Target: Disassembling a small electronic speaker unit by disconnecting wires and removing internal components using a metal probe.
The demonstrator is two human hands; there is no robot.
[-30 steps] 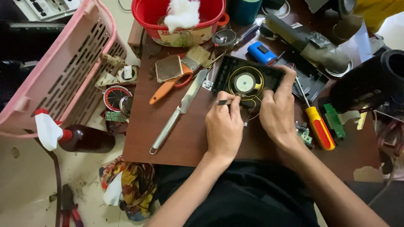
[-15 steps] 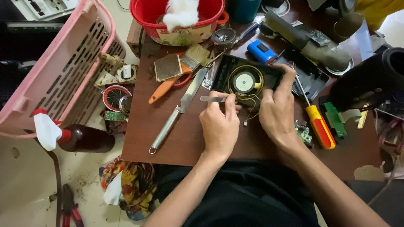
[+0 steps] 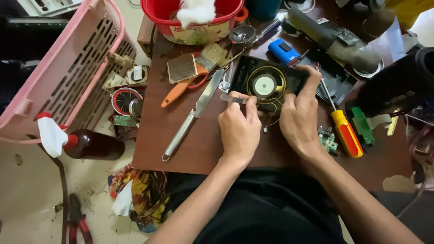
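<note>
A black speaker housing (image 3: 266, 83) with a round gold-rimmed speaker cone lies on the brown wooden board (image 3: 199, 144). My right hand (image 3: 300, 113) grips the housing's right edge, fingers curled over its top corner. My left hand (image 3: 239, 129) pinches a thin metal tool (image 3: 233, 98) that lies across the housing's lower left edge, its tip pointing left. Thin wires hang from the housing between my two hands.
A long metal knife (image 3: 192, 115), orange-handled scissors (image 3: 181, 89) and a paintbrush (image 3: 212, 56) lie left of the housing. A red-and-yellow screwdriver (image 3: 343, 133), green circuit pieces and a blue battery (image 3: 283, 51) are to the right. A red bowl (image 3: 194, 18) stands behind, a pink basket (image 3: 63, 68) at left.
My left hand has shifted slightly up and left along the housing's lower edge, and the thin metal tool now sticks out to the left. My right hand keeps its grip.
</note>
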